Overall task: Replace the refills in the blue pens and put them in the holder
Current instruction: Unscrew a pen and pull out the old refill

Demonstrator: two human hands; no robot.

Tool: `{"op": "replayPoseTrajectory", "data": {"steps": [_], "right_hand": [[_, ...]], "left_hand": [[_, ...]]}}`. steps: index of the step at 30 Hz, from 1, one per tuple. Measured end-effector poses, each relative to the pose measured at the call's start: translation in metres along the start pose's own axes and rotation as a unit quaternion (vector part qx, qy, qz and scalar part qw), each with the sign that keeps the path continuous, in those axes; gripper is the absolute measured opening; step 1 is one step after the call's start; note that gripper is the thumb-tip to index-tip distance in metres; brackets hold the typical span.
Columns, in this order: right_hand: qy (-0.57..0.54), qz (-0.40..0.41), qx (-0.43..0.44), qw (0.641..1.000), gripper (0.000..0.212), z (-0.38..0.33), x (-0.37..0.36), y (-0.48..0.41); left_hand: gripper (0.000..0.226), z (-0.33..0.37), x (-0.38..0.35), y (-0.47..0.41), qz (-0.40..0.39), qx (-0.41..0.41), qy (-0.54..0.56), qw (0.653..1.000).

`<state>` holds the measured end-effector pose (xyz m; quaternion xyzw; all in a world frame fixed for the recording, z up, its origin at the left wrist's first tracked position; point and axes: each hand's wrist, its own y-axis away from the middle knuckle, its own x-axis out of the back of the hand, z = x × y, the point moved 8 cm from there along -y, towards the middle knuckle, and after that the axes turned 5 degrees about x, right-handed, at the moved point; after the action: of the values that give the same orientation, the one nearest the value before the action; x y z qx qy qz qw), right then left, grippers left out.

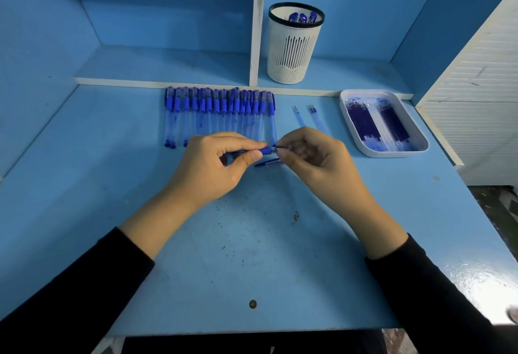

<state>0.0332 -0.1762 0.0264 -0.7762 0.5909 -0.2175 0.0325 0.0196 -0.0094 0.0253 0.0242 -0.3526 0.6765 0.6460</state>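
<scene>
Head view: hands on one pen

Left hand [221, 163] grips a pen [265, 151] above the desk's [252, 241] middle; right hand [316, 163] pinches the refill [283, 146] at its tip. A row of pens [221, 115] lies along the back edge, a tray of refills [384, 123] near the back right corner, the holder [294, 45] on the shelf behind.

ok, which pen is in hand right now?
The pen gripped by the left hand, with the right hand pinching its tip end. It is held sideways in front of the row, whose pens lie flat; the others stand in the holder.
</scene>
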Motion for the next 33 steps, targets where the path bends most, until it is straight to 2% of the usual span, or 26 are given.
{"op": "replayPoseTrajectory", "data": {"steps": [2,5,8,10,12,15,17,19,22,29,33], "right_hand": [[-0.021,0.003,-0.016,1.0,0.01,0.002,0.0,0.001],[0.027,0.008,-0.039,0.999,0.02,0.008,0.0,0.001],[-0.001,0.002,-0.04,0.999,0.006,0.008,0.0,0.001],[-0.045,0.005,-0.051,0.998,0.011,0.009,0.001,0.001],[-0.036,0.01,-0.047,0.998,0.014,0.009,0.002,0.001],[-0.031,0.005,-0.03,0.999,0.006,0.007,0.002,0.0],[-0.065,0.0,-0.036,0.997,0.017,0.007,0.001,0.001],[-0.082,0.003,-0.047,0.996,0.016,0.007,0.001,0.001],[-0.066,0.019,-0.039,0.997,0.006,0.007,0.003,0.0],[-0.151,0.097,-0.092,0.98,0.015,0.015,0.024,0.001],[-0.066,0.09,-0.1,0.989,0.01,0.02,0.03,0.002]], "left_hand": [[0.018,0.0,0.0,-0.001,0.003,0.003,0.003,1.0],[0.018,-0.001,0.0,-0.001,0.001,0.005,0.002,1.0],[0.019,-0.002,0.0,0.0,-0.001,0.004,0.0,1.0],[0.02,-0.003,0.001,-0.001,-0.001,0.01,0.005,1.0],[0.02,-0.003,0.001,-0.001,0.0,0.009,0.002,1.0],[0.02,-0.002,0.002,-0.001,0.003,0.007,-0.001,1.0],[0.022,-0.003,0.002,-0.001,0.003,0.011,0.003,1.0],[0.021,-0.002,0.002,-0.001,0.002,0.011,0.003,1.0],[0.02,-0.002,0.002,-0.001,0.005,0.01,0.001,1.0],[0.019,-0.003,0.009,-0.004,0.018,0.014,-0.003,1.0],[0.019,-0.003,0.011,-0.004,0.024,0.017,-0.012,0.999]]}}
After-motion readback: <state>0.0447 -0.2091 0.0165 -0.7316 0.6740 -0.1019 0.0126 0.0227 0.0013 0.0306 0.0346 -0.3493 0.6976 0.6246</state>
